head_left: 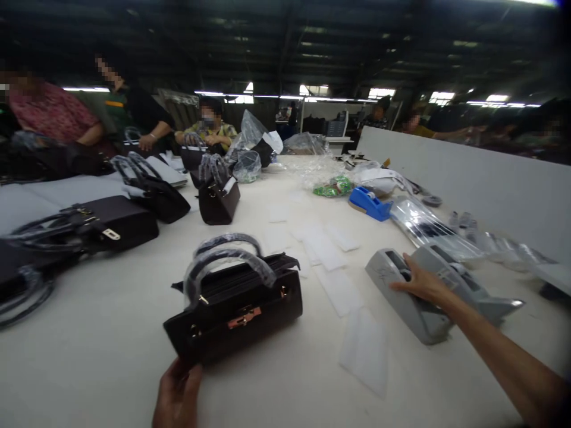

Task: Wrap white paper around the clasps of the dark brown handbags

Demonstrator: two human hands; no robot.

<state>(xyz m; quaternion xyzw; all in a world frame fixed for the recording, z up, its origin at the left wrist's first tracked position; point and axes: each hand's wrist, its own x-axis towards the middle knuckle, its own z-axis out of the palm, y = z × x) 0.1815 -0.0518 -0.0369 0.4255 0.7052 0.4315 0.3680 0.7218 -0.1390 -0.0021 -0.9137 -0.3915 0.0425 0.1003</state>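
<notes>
The dark brown leather handbag with plastic-wrapped handles lies on its back near the front edge of the white table, its copper-coloured clasp facing up. The left hand grips the bag's near bottom corner, fingers curled against the base. The right hand rests on the top of the grey plastic tape dispenser, fingers half bent over the roll slot; whether it has hold of any tape cannot be told. A second grey dispenser sits just beside it.

Judgement on technique: the bag should stay pinned flat by its corner so it does not slide, and the dispenser should be pressed down on its base while tape is drawn, so the body does not lift.

About 6 white translucent sheets lie between bag and dispensers. Further back stand a blue tape dispenser, 1 small upright brown bag and other dark bags at left. Several people work at the far end.

No brand, label or writing is legible; the hang tag on the left bag is blank at this distance.
</notes>
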